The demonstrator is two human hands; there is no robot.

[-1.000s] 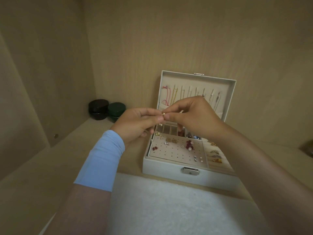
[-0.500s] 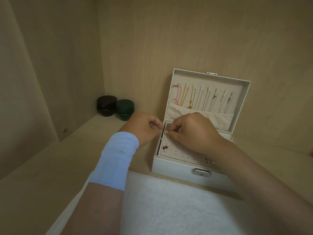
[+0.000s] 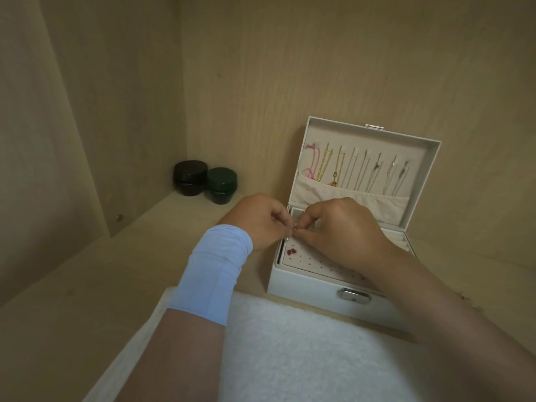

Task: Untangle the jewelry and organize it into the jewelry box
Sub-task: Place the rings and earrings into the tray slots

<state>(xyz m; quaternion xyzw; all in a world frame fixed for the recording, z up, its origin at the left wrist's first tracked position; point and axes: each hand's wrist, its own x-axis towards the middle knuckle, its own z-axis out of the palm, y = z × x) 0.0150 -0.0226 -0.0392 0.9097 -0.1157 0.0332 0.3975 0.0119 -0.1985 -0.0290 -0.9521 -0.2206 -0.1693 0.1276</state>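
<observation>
Lowered now, left hand [image 3: 261, 219] and right hand [image 3: 342, 227] fingers pinch a tiny gold stud [image 3: 295, 226] just over the perforated cream panel [image 3: 313, 261] of the white jewelry box [image 3: 304, 284]; seating likely next.

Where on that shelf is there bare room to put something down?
Bare shelf lies left of the jewelry box, between the dark jars and the white cloth; the cloth's middle is bare too. A strip runs right of the box. Crowded: over the tray, where left hand and right hand pinch a small gold piece.
</observation>
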